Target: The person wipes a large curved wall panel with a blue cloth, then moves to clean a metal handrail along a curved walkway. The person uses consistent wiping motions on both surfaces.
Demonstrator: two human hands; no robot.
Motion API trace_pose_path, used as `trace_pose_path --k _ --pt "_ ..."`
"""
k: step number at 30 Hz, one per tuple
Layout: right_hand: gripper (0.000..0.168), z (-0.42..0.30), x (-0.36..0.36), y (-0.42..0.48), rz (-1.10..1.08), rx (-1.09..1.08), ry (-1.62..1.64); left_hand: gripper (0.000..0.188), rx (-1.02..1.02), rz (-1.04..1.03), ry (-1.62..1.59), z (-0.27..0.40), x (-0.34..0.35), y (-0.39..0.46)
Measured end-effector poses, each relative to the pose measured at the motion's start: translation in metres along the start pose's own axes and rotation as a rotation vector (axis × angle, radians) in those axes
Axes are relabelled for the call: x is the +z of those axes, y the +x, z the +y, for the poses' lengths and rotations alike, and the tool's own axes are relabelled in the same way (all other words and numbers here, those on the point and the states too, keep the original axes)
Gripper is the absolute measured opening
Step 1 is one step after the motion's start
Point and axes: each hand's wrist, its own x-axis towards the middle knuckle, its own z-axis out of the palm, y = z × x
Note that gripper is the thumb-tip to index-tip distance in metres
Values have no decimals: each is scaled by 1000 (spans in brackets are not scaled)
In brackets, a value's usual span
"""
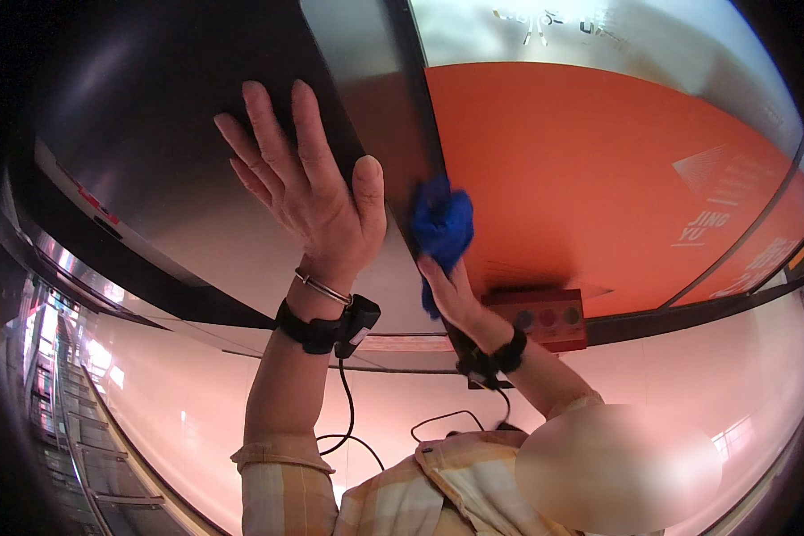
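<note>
My left hand is raised with its fingers spread, before a dark glossy panel. Whether its palm touches the panel cannot be told. It holds nothing. A metal bracelet and a black strap with a small device are on that wrist. In my right hand is a bunched blue cloth. The cloth lies against the dark edge strip between a reflective narrow face and an orange panel. Another black strap circles the right wrist.
A red box with round discs on its front sits below the orange panel, close to my right forearm. Black cables hang from the wrist devices. A metal railing-like structure runs along the lower left. The pale surface looks glossy.
</note>
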Motion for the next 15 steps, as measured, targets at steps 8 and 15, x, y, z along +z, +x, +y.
trace_pose_path --k 8,15 --pt "69 -32 -1 87 35 -128 27 57 -30 -27 -20 1 -8 7" --pt "69 96 -22 -7 61 89 -24 55 -4 -13 2 -4 -10 7"
